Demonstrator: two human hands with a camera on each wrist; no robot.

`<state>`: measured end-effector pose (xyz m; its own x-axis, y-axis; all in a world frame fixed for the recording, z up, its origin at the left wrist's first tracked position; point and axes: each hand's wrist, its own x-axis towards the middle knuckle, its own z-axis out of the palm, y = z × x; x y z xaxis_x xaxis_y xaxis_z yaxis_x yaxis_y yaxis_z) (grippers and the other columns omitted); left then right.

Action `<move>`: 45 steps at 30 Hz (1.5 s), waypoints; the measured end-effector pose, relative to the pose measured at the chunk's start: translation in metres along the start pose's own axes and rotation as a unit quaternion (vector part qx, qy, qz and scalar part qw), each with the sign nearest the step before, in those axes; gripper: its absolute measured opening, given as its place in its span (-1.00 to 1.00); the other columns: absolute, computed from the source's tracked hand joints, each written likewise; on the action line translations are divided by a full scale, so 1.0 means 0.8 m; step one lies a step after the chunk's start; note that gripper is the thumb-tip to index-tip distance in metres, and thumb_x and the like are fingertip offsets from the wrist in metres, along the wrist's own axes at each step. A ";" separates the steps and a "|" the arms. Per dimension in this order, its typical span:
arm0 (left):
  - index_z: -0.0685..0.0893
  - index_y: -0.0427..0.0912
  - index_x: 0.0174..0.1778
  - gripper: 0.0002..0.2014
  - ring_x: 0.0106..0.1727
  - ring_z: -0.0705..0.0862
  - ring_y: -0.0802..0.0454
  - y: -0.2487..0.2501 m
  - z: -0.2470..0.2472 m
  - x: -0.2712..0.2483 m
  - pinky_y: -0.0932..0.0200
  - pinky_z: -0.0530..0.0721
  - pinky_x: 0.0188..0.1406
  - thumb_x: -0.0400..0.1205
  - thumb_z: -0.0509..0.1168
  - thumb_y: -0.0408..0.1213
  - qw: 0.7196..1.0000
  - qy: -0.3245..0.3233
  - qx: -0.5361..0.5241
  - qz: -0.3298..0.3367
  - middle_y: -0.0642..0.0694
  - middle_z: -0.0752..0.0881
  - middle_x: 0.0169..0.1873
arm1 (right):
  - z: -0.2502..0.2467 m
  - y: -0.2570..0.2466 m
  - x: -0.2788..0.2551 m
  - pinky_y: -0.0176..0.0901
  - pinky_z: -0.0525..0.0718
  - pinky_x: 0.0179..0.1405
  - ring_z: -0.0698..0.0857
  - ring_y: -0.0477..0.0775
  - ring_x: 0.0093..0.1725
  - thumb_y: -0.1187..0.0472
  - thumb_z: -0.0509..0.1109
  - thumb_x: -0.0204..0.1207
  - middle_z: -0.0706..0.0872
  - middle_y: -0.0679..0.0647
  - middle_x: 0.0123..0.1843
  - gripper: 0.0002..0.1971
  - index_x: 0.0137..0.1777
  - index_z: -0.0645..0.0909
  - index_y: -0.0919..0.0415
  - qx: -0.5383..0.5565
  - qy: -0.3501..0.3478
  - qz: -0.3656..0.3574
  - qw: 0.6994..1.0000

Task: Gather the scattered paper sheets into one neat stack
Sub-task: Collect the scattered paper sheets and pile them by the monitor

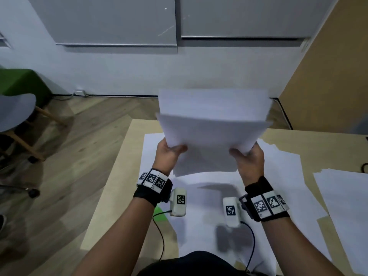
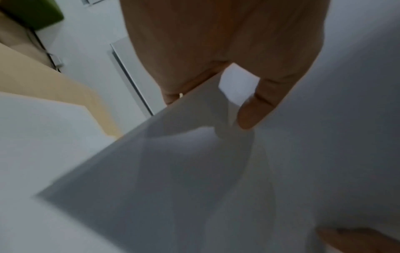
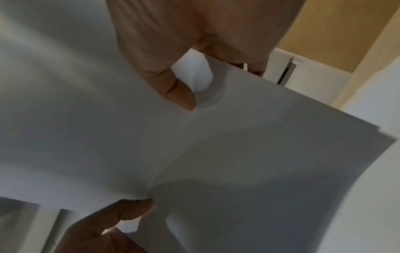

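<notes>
White paper fills the middle of the head view: we hold a bundle of sheets (image 1: 214, 134) lifted off the table (image 1: 111, 196), tilted up and away from us, its top edges uneven and fanned.

Our left hand (image 1: 169, 154) pinches the bundle's lower left side, thumb on the near face; the other fingers are hidden behind the paper. Our right hand (image 1: 249, 158) grips the lower right side the same way, thumb in front, fingers out of sight.

From the left wrist view, the thumb (image 2: 253, 111) presses the sheet while a fingertip peeks past the paper edge. In the right wrist view, the thumb (image 3: 179, 92) lies on the paper, and the opposite hand enters at the lower left of the frame. Both wrist pictures are blurred, so we cannot count the sheets.

Below the bundle, more loose sheets (image 1: 278, 166) lie overlapping on the table, running off the right edge of the frame. A grey chair (image 1: 16, 112) sits at the left edge, partly cut off.
</notes>
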<state>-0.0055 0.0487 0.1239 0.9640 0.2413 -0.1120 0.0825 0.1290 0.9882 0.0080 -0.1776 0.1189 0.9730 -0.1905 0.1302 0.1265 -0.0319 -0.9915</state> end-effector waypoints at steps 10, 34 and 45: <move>0.71 -0.12 -0.17 -0.77 -0.12 0.71 -0.12 -0.061 0.013 -0.009 0.14 0.64 -0.14 0.40 0.50 -0.53 0.992 0.065 0.042 -0.098 -0.06 0.77 -0.24 | 0.002 0.066 -0.022 -0.08 0.73 -0.10 0.71 -0.08 -0.21 0.15 0.61 0.26 0.78 0.01 -0.16 -0.75 -0.12 0.65 0.15 -0.091 0.003 0.108 0.990; 0.66 -0.06 0.13 -0.57 0.06 0.75 -0.09 -0.050 0.003 -0.007 -0.03 0.74 0.04 0.30 0.35 -0.27 0.990 0.045 0.123 -0.049 0.00 0.79 -0.06 | 0.005 0.068 -0.023 -0.07 0.69 0.09 0.74 0.11 0.01 0.30 0.54 0.38 0.78 0.01 -0.06 -0.69 0.13 0.67 0.16 -0.141 0.032 0.126 0.981; 0.62 0.00 0.10 -0.56 0.10 0.74 -0.12 -0.063 0.006 -0.009 -0.18 0.73 0.13 0.28 0.37 -0.33 0.995 0.051 0.082 -0.026 -0.11 0.78 0.02 | 0.006 0.072 -0.019 -0.21 0.59 -0.09 0.74 0.11 -0.05 0.39 0.51 0.37 0.78 -0.01 -0.12 -0.73 0.03 0.68 0.12 -0.108 0.001 0.124 0.986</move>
<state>-0.0158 0.0361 0.0758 0.9270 0.3367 -0.1650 0.1800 -0.0136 0.9836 0.0019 -0.1719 0.0597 0.9683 -0.2216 -0.1156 -0.1597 -0.1925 -0.9682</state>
